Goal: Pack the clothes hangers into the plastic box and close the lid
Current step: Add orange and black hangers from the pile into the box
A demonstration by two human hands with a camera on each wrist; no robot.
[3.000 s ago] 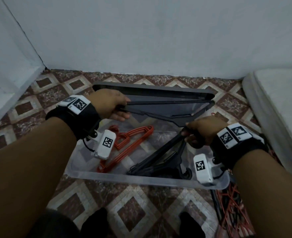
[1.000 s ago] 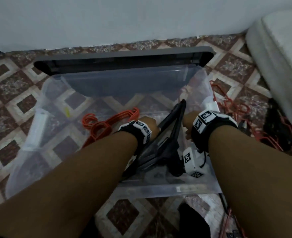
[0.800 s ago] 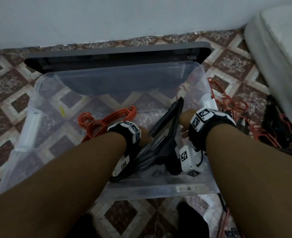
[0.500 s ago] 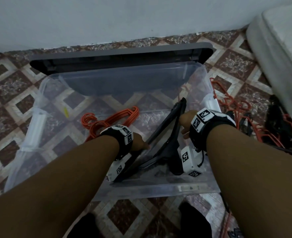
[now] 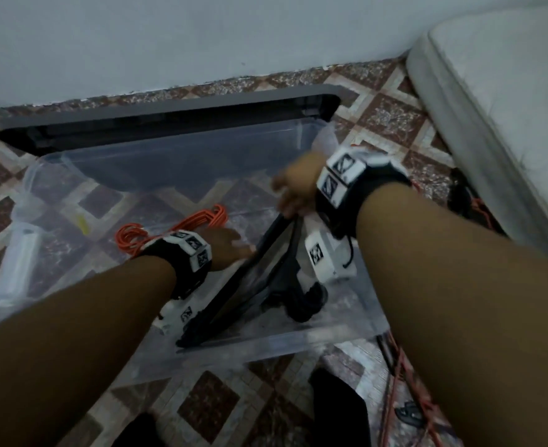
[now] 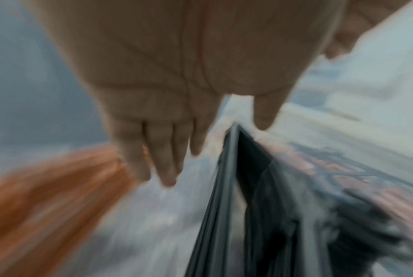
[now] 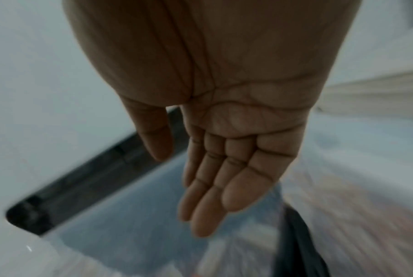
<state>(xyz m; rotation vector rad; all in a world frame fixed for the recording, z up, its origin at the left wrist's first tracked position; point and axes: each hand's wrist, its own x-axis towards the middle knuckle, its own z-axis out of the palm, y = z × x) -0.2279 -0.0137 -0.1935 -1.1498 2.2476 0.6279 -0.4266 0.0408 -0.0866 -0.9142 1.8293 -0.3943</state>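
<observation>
A clear plastic box (image 5: 298,345) stands on the tiled floor, with its dark grey lid (image 5: 169,119) propped behind it against the wall. Inside lie orange hangers (image 5: 182,225) on the left and a stack of black hangers (image 5: 250,285) on the right. My left hand (image 5: 230,245) hovers low in the box, fingers straight (image 6: 167,161), just left of the black hangers (image 6: 243,206) and holding nothing. My right hand (image 5: 295,185) is raised above the top end of the black stack, palm open and empty (image 7: 214,187).
A white mattress (image 5: 498,101) lies along the right. More orange and black hangers (image 5: 408,401) sit on the floor at the box's right side. A white wall (image 5: 169,37) closes the back. My feet (image 5: 334,411) stand in front of the box.
Both hands have let go of the black hangers, which now lie in the box. The right hand has lifted up and away; the left has opened and slid left.
</observation>
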